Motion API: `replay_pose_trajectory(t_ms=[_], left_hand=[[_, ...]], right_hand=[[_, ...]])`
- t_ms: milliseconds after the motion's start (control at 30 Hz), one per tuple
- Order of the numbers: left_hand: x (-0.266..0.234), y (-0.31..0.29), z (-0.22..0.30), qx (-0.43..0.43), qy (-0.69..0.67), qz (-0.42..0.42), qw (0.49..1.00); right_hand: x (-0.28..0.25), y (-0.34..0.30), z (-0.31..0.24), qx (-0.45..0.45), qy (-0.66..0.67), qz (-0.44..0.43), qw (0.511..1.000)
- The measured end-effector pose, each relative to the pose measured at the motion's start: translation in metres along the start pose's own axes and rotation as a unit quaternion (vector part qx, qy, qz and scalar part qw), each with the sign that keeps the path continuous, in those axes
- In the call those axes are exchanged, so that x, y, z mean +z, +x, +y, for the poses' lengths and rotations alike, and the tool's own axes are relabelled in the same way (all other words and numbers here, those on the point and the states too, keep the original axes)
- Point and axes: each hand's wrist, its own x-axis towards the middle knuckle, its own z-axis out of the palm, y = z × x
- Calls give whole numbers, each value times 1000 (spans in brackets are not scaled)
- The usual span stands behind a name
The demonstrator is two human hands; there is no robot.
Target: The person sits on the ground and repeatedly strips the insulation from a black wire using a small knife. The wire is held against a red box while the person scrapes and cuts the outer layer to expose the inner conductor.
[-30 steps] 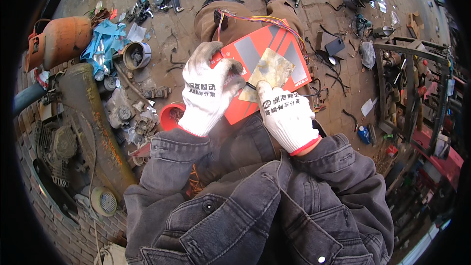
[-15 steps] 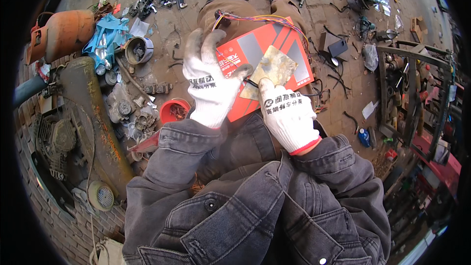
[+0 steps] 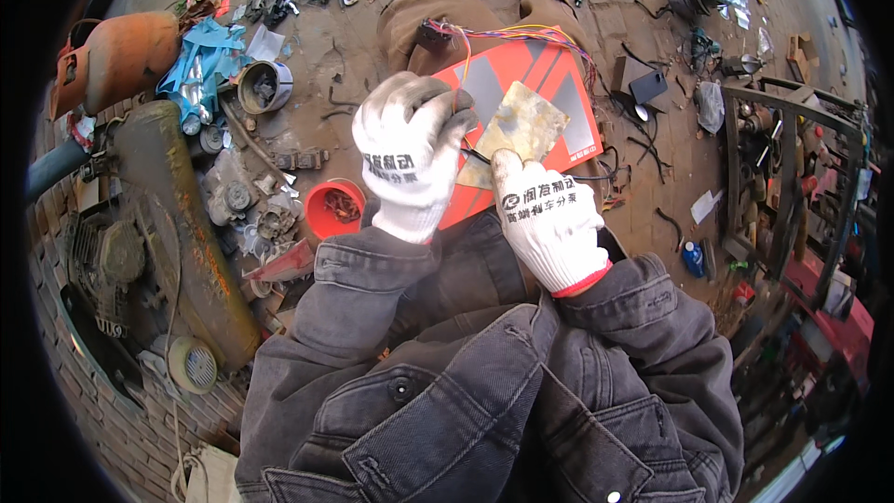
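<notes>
A flat red box with grey stripes (image 3: 570, 98) lies across my lap, and a stained yellowish plate (image 3: 526, 121) rests on it. Along the box's far edge runs a bundle of thin coloured wires (image 3: 521, 33). My left hand (image 3: 410, 144), in a white glove with dirty fingertips, is closed in a pinch at the box's left side. An orange wire (image 3: 465, 61) runs from the bundle down to its fingertips. My right hand (image 3: 549, 210), gloved alike, is closed at the plate's near edge. A thin black piece (image 3: 476, 156) sticks out past its thumb; its kind is unclear.
A red bucket (image 3: 326, 196) with scraps stands left of my lap. Beyond it are a tin bucket (image 3: 277, 84), an orange gas cylinder (image 3: 130, 61) and a rusty metal tank (image 3: 182, 224). At right, a dark metal frame (image 3: 787, 130) stands among parts; black cable pieces litter the brick ground.
My left fingers, stretched toward the wires before, have curled into a pinch and shifted slightly right. An orange wire now reaches down to them. My right hand stays nearly in place.
</notes>
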Motion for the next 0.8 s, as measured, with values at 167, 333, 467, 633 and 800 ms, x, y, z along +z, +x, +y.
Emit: replay_pose_trajectory(t_ms=[167,333,467,633,800], left_hand=[[3,-1,4,-50,98,-58,992],[6,-4,8,-67,95,-29,993],[7,-5,9,-64,99,-16,993],[7,-5,11,-64,98,-22,993],[8,-7,11,-69,108,-25,991]], right_hand=[[2,1,-5,9,-57,15,998],[-4,3,0,-11,6,-8,1000],[-8,4,5,-24,34,-23,999],[-7,3,8,-23,45,-32,998],[-5,1,13,-42,70,-14,997]])
